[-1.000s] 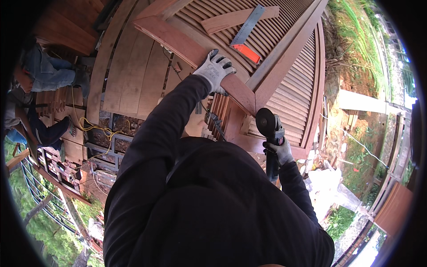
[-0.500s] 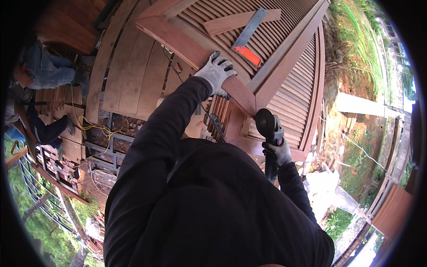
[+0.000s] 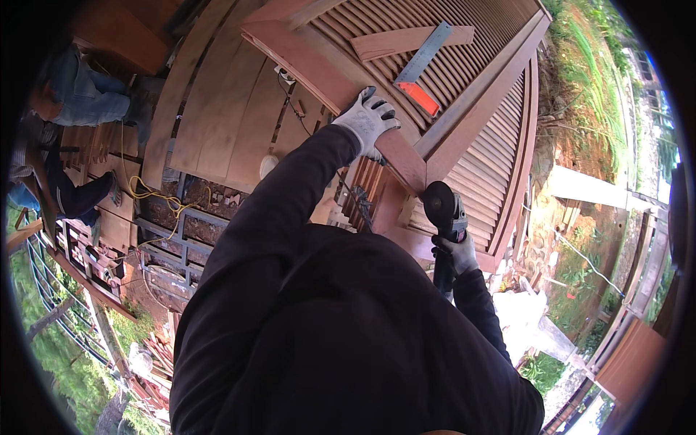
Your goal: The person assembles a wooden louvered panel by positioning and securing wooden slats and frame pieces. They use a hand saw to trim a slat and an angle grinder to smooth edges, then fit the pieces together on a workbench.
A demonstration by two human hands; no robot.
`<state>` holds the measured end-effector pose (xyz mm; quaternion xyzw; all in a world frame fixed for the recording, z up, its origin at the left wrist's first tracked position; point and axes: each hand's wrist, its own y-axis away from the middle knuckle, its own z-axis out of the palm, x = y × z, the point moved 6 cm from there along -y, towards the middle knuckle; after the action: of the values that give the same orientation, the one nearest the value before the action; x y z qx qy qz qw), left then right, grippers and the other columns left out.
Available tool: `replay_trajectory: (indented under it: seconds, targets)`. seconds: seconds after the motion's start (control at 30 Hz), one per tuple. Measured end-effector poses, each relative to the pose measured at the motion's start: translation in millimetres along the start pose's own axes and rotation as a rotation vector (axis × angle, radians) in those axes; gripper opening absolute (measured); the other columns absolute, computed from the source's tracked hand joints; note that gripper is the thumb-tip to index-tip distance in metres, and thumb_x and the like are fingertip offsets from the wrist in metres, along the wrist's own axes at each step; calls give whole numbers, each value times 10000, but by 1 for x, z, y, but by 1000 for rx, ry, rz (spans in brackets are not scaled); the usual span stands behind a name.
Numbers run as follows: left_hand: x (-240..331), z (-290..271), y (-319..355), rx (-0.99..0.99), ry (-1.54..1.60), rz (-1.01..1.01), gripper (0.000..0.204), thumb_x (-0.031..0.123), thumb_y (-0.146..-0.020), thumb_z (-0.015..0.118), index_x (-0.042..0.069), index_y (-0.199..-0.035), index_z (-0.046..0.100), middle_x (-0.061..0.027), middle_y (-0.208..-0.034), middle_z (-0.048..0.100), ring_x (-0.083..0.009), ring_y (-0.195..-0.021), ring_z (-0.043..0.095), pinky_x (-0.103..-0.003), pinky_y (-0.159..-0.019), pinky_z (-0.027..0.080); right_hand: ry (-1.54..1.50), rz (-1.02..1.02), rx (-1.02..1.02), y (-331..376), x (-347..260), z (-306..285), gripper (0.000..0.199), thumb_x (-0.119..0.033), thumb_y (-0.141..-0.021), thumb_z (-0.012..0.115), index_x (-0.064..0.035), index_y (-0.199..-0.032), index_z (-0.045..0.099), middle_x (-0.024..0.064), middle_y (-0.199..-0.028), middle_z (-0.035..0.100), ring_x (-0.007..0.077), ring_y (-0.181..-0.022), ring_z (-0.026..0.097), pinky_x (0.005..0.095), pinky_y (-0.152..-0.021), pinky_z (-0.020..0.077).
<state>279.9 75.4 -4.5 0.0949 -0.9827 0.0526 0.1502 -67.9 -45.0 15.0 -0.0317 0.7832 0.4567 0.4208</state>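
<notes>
My left hand (image 3: 368, 122), in a pale work glove with dark fingertips, is closed over the frame edge of a louvered wooden shutter (image 3: 313, 61). In my gloved right hand (image 3: 458, 254) is a black angle grinder (image 3: 441, 205). Its round disc is right at the shutter's near corner; whether it touches the wood cannot be made out. On the slats lie a curved wooden strip (image 3: 384, 43) and, across it, a try square (image 3: 426, 54) with a metal blade and an orange handle. A second louvered shutter (image 3: 482, 167) lies beneath the first.
Broad wooden boards (image 3: 217, 109) lie at the left beside the shutters. A yellow cord (image 3: 156, 194) crosses a grey metal frame (image 3: 190, 246). At the far left are other people, one in blue jeans (image 3: 87, 94). Grass and bare soil slope along the right.
The shutters and the things on them appear slightly farther right and lower, as the view has shifted. Both hands keep their holds, and the grinder stays at the same corner.
</notes>
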Motion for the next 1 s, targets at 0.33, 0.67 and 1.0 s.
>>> replay_trajectory:
  seconds: [0.33,0.67,1.0]
  targets:
    - [-1,3,-1,-43,-42,-18,885,676,-616,771,227,-1353,572,-88,-1370,523,-321,-1396,369,-568,-1219,100,69,-10,-4,-6,-6,0,385,18,-767,811,-19,-1059,563,76,-853,650,192,-650,665,340,-586,590]
    - [-2,2,0,-31,-31,-23,838,627,-614,787,229,-1324,587,-80,-1350,533,-314,-1381,387,-566,-1216,113,84,-17,-14,-17,-14,6,435,2,-745,834,-5,-1094,574,77,-923,659,171,-698,665,324,-630,594]
    - [-2,4,-1,-32,-52,-27,806,602,-641,784,243,-1333,582,-75,-1356,529,-307,-1383,382,-567,-1218,105,45,-10,0,-16,-17,8,437,1,-741,839,-13,-1087,572,65,-893,639,173,-684,652,328,-608,584]
